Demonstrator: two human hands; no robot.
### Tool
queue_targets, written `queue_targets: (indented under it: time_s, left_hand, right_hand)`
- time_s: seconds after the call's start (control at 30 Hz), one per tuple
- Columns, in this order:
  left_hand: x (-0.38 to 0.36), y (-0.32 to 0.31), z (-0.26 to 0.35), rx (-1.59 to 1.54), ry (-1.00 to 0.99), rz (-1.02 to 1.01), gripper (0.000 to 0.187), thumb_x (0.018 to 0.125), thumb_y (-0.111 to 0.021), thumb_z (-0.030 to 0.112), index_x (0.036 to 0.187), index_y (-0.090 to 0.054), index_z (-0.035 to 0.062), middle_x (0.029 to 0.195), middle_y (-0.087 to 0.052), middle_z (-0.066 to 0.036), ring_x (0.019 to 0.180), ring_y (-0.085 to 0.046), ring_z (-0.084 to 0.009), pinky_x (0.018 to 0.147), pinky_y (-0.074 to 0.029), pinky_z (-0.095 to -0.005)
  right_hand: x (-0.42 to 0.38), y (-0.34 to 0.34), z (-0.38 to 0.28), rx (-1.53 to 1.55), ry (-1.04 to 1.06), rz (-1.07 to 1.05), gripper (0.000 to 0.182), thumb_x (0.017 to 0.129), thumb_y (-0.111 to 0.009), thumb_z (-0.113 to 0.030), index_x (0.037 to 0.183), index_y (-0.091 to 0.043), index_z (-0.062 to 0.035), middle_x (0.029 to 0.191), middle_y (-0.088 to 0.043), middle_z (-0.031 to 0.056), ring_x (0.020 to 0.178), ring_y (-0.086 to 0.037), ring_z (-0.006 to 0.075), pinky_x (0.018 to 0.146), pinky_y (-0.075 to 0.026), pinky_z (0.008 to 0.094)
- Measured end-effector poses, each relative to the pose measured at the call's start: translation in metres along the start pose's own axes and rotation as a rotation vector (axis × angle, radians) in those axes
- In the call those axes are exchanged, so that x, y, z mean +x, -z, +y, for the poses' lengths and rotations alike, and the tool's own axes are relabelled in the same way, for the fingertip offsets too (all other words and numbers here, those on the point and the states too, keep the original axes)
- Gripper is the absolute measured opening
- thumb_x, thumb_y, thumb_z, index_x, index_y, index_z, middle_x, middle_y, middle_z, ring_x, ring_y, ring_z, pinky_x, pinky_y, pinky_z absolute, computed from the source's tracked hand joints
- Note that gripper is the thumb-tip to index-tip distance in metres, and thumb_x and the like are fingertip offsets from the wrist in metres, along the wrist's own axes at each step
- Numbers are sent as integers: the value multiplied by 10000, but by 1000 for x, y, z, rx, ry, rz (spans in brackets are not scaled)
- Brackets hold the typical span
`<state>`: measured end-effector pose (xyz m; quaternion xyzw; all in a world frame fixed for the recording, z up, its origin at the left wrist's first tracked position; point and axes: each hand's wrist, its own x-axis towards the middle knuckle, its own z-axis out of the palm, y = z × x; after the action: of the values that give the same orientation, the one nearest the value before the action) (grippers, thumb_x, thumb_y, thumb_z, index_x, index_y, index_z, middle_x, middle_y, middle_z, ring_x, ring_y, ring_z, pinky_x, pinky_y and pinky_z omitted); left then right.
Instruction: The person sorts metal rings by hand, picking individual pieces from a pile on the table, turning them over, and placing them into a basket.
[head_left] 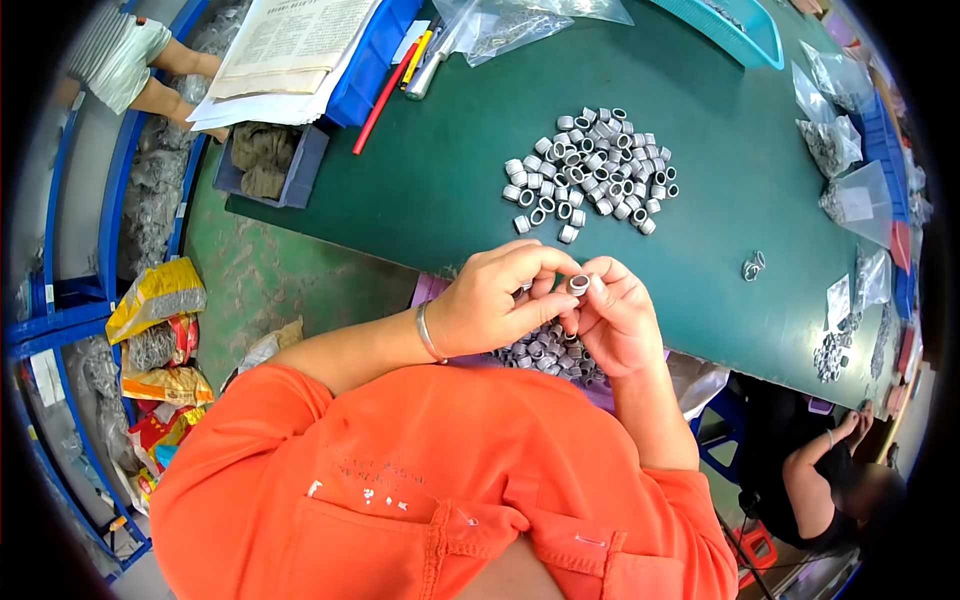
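A small grey metal ring (579,284) is pinched between the fingertips of both hands, just in front of the table edge. My left hand (492,298), with a bracelet at the wrist, is closed, its thumb and forefinger at the ring's left side. What looks like another ring shows partly within its curled fingers. From the right, my right hand (622,318) is closed with its thumb against the same ring. Below the hands, a purple tray (598,394) holds many similar rings, partly hidden by hands and chest. Beyond them, a pile of rings (595,170) lies on the green table.
On the table (420,200) are a red pen (385,100), a blue bin with papers (350,85), a turquoise basket (740,35) and a few loose rings (753,265). Bagged parts line the right edge. Another person (815,480) sits at right; another's arms show upper left.
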<state>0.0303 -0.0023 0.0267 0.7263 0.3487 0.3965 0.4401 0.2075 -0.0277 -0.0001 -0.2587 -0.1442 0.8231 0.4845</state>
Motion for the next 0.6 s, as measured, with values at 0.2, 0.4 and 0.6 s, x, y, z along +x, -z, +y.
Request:
queue_targets:
  time_s: [0.2,0.4,0.6]
  left_hand:
    - [-2,1,-3,-9,40,27,173,740,-707,24,881,-606,25,687,-544,-23,572,-510,-68,496,-403,-212]
    - [-3,6,-4,47,36,36,178,718,-725,28,837,-592,34,683,-539,-26,559,-501,-75,489,-390,-209]
    - [-13,15,-13,4,90,24,137,722,-682,-19,803,-588,39,674,-526,-25,561,-488,-85,498,-381,-217]
  right_hand:
    - [0,-4,4,-83,80,-15,91,882,-554,-72,929,-558,6,884,-630,138,686,-609,167,592,-511,244]
    - [0,-7,7,-246,274,7,137,792,-603,54,916,-565,8,939,-586,122,762,-587,157,658,-505,252]
    - [-7,-16,-16,-928,329,-155,144,683,-605,111,764,-625,-6,891,-564,80,756,-561,155,639,-470,269]
